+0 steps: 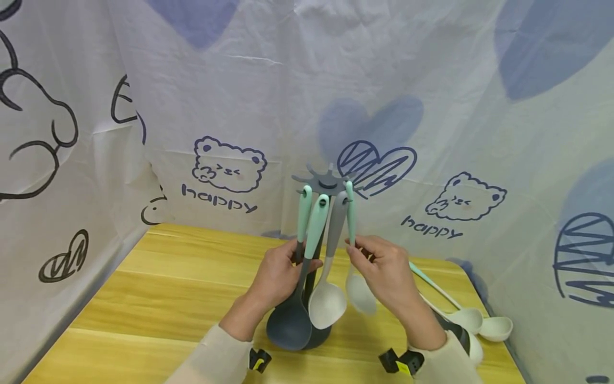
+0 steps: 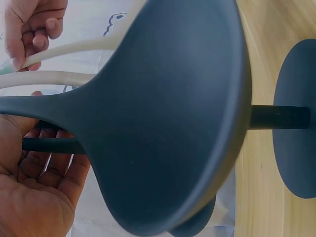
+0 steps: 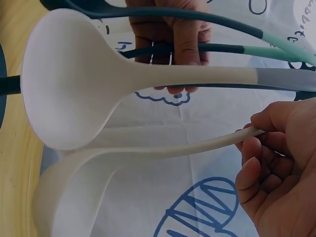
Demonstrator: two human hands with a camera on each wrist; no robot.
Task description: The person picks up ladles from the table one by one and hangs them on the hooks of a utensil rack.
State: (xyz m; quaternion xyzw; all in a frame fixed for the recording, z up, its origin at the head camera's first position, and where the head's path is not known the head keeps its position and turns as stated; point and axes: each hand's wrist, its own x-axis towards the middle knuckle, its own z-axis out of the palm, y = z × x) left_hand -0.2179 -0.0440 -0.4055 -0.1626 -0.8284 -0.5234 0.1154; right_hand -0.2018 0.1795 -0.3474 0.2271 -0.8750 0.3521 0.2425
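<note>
Mint-handled white ladle [image 1: 361, 294] pinched in right grip [image 1: 384, 269]; left grip [image 1: 277, 273] curled round dark stand [image 1: 328, 184].

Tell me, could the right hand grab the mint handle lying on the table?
Probably, once it lets go: the right hand pinches a ladle, but the mint handle lies largely uncovered.

Looks like a curtained-off corner to me, maybe a makeshift booth: creased, cartoon-printed cloth [image 1: 288, 80] hangs left, far and right around a wood-grain table [image 1: 192, 277].
</note>
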